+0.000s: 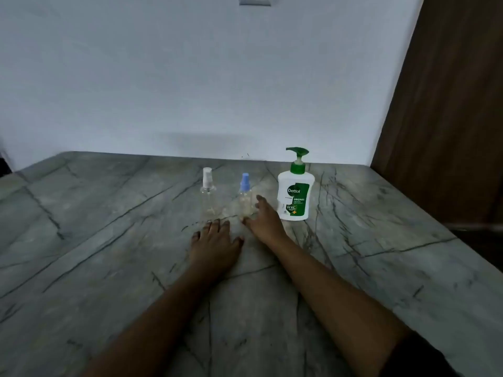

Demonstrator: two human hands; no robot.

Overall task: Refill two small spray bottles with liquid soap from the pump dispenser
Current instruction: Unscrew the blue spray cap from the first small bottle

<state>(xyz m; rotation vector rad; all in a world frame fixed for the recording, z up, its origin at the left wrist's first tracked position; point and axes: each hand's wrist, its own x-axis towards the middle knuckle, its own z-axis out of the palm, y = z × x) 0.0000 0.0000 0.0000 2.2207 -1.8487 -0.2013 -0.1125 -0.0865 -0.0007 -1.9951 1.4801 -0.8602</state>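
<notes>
Two small clear spray bottles stand upright on the marble table [109, 240]: one with a white cap [208, 194] on the left, one with a blue cap [245, 195] to its right. A white pump dispenser [295, 195] with a green pump stands right of them. My left hand [216, 242] rests flat on the table just in front of the white-capped bottle, fingers straight. My right hand [265, 221] reaches to the blue-capped bottle with spread fingers at its base and right side; whether it touches the bottle is unclear.
A pale wall runs behind the table with a switch plate [255, 0] at the top. A dark wooden panel [449, 118] stands at the right, beyond the table's right edge.
</notes>
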